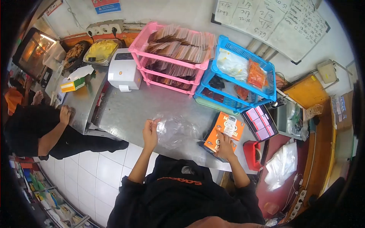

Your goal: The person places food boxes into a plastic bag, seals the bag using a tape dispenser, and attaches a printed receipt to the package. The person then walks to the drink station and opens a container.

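My left hand (pixel 151 135) is closed, pinching the edge of a clear plastic bag (pixel 176 131) that spreads loosely over the steel table. To the right, my right hand (pixel 225 147) lies on top of an orange box (pixel 232 125) with large white lettering and a white printed label (pixel 230 126). Its fingers are stretched out over the box's face, one pointing toward the label. Beneath the box's near left edge a dark object shows, mostly hidden.
Behind the bag stand a pink tiered rack (pixel 171 62) of packets and a blue tiered rack (pixel 243 72). A label printer (pixel 124 72) sits at left, a red tape dispenser (pixel 251 155) at right. Another person's hand (pixel 65 114) rests on the left counter.
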The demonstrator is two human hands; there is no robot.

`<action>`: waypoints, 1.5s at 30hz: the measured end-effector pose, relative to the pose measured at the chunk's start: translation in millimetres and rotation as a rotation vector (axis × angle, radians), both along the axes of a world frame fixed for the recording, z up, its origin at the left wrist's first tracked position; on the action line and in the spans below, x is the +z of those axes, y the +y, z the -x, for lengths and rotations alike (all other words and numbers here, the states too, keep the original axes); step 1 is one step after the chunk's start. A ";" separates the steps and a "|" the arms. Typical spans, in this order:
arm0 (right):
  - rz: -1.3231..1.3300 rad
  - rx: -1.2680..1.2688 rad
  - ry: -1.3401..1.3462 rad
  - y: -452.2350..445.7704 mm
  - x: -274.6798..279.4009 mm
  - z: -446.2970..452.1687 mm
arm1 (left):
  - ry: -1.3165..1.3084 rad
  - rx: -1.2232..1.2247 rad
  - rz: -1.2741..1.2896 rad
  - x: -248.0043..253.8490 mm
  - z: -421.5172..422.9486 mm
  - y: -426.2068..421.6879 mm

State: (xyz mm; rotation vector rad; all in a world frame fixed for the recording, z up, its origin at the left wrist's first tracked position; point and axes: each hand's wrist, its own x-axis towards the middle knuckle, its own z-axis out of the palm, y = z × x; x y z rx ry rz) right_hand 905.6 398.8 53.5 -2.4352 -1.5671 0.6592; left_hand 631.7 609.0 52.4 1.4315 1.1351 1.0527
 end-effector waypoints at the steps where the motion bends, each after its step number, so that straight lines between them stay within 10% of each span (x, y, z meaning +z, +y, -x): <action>1: -0.060 0.057 -0.017 8.5 13.5 4.2 | -0.005 0.022 -0.034 -0.1 2.1 0.9; 6: -0.452 0.400 0.310 87.0 102.0 60.9 | -0.053 0.107 -0.035 -2.2 15.2 8.4; 14: -0.620 0.652 0.763 196.7 -26.2 163.0 | -0.517 0.285 0.340 11.9 79.7 4.9; 22: 0.106 0.786 -0.190 163.9 48.6 144.6 | -0.779 0.222 0.413 98.3 35.4 -33.8; 26: 0.101 0.736 -0.329 131.4 42.1 116.1 | -0.482 0.059 0.336 84.6 21.1 -52.6; 30: -0.258 0.654 0.076 105.7 -16.3 106.2 | -0.527 -0.795 0.376 114.6 -35.8 -111.3; 34: -0.239 0.576 0.260 92.0 -17.8 118.2 | -0.446 -0.789 0.393 104.0 -28.9 -88.8; 37: -0.216 0.595 0.356 89.9 -12.6 128.7 | -0.667 -0.316 0.198 99.7 -32.4 -74.4; 42: -0.230 0.652 0.460 103.1 -25.0 156.6 | -0.177 -0.808 -0.048 87.7 -65.3 -99.4; 45: -0.205 0.679 0.517 112.8 -18.2 146.4 | -0.114 -0.702 -0.155 104.4 -25.2 -78.6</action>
